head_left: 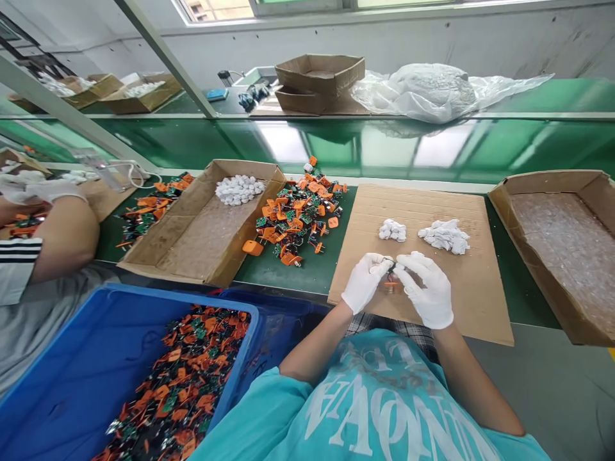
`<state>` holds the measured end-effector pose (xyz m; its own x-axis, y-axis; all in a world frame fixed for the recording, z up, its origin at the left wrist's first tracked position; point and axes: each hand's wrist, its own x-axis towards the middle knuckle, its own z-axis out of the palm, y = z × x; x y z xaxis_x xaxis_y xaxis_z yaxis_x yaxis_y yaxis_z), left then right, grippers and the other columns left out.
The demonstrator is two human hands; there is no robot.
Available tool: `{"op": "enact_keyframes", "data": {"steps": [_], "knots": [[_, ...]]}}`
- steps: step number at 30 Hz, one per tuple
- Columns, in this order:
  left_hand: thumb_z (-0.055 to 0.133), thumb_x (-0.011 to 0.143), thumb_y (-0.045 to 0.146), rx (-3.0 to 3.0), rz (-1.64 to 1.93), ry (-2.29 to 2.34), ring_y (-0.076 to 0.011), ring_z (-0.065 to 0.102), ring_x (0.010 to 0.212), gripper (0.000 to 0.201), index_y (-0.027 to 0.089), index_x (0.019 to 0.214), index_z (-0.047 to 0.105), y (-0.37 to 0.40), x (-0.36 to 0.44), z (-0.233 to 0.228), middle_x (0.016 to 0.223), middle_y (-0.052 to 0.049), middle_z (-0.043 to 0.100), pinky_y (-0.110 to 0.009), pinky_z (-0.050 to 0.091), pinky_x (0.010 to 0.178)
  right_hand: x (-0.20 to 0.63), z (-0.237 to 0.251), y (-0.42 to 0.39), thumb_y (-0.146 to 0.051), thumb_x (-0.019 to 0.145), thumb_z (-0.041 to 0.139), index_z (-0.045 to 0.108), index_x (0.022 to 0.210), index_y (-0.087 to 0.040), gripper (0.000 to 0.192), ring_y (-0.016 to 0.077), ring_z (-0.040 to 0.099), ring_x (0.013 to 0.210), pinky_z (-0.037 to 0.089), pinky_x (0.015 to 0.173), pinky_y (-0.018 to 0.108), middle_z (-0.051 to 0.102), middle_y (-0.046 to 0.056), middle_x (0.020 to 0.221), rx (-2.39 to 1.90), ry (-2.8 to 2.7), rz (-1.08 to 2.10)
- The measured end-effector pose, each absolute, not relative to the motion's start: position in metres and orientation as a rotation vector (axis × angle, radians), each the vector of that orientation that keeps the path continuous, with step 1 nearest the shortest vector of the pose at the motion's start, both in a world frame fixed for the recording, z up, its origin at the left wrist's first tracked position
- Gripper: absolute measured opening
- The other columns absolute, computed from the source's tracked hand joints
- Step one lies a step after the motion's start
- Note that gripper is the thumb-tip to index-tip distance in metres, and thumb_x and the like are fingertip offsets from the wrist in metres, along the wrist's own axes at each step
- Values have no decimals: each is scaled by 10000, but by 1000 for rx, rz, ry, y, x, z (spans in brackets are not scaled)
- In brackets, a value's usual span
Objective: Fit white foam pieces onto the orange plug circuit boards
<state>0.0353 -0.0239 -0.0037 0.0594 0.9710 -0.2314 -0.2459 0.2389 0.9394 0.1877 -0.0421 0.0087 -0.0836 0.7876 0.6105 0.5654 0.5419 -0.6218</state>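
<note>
Head view, looking down over a teal shirt to the work surface. Left hand (364, 282) and right hand (429, 289), both in white gloves, brought together above the near part of a cardboard sheet (480, 314). Between the fingertips, a small orange part (391, 283), pinched from both sides; left fingers closed on its upper left edge, right fingers curled over it from the right. Mostly hidden by the gloves, so long axis not clear; seems to hang down a little below the fingertips. Part about equally near to both hands, in the gap between them, just above the cardboard and not resting on it.

Further from the body on the same sheet, two small heaps of white pieces: the left heap (393, 230) straight beyond the hands, the right heap (445, 235) beyond the right hand and slightly more to the right. Both near, not touching the hands.

To the left, on the green belt (312, 269), a pile of orange and green parts (298, 214), closer to the left hand. Beside it an open carton (192, 237) with white pieces in its far corner. Near left, a blue bin (72, 384) filled with similar orange parts. Far right, another carton (567, 250) with clear pieces. At the left edge, a co-worker's arm (62, 237).
</note>
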Motion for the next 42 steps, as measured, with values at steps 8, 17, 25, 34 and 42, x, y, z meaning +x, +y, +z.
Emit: {"op": "enact_keyframes", "data": {"steps": [8,17,25,34,42], "knots": [[905,562,476,568,1040,773,-153,678,716,525,143,824,595,-31,28,16,885,-36,704,-355,576,763,189,10,-37,-247,897,647,712,1118,-296,235,206,670,1018,533,946,386,718,47,1085,-1104,-1775,331],[944,477,432,482,1116,848,-128,655,678,553,154,871,673,-42,31,11,814,-17,714,-313,559,710,183,3,-41,-255,862,677,707,962,-274,106,202,673,964,492,981,438,737,27,983,-1054,-1623,650],[942,481,417,620,1248,915,-143,671,710,500,155,827,694,-44,28,10,811,-37,739,-302,556,736,180,21,-45,-270,872,645,703,1031,-262,169,205,686,977,523,950,405,742,39,1028,-1062,-1636,755],[949,472,412,575,1200,838,-157,688,729,546,158,874,682,-41,21,14,836,-45,743,-320,560,756,187,26,-45,-286,880,674,733,1039,-308,171,201,685,917,497,1028,444,738,25,994,-1064,-1776,470],[961,434,351,614,1254,864,-139,688,742,503,160,815,695,-42,19,9,859,-37,747,-278,557,743,184,33,-46,-191,894,621,710,1110,-296,256,194,683,899,511,975,426,711,41,1005,-952,-1907,328]]}}
